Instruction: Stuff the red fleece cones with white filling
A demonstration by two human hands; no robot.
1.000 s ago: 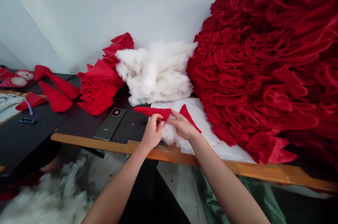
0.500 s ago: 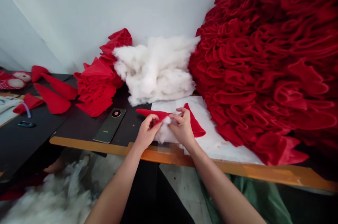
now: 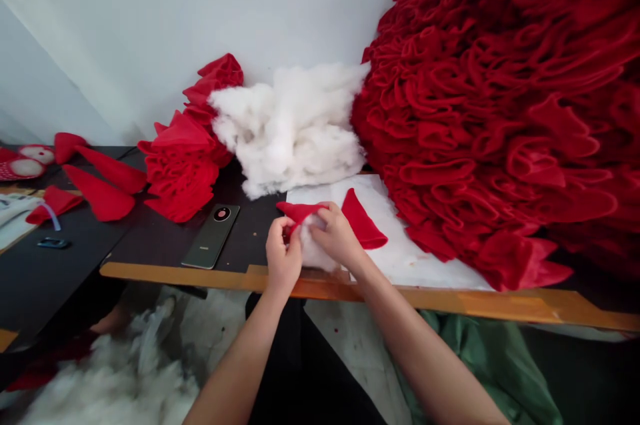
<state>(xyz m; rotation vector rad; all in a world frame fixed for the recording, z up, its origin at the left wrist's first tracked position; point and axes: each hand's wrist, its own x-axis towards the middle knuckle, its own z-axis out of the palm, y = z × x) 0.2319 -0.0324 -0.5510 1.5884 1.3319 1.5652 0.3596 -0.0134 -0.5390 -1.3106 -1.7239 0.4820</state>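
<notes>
Between my two hands is a red cone-shaped fabric hat, its pointed end towards the left. My left hand pinches the near edge of its opening. With fingers bent at the far right side of the opening, my right hand grips the rim. A tuft of white stuffing shows at the mouth and below it; how much is inside is hidden. Just right of my right hand, a second red cone lies flat on a white sheet.
A mound of white stuffing sits behind my hands. Red fabric cones form a tall pile on the right and a smaller stack on the left. A phone lies near the orange-taped table edge. Filled cones lie farther left.
My left hand has turned more upright and moved slightly right along the hat's opening. The hat's tip has swung right and looks shorter. The view has shifted slightly.
</notes>
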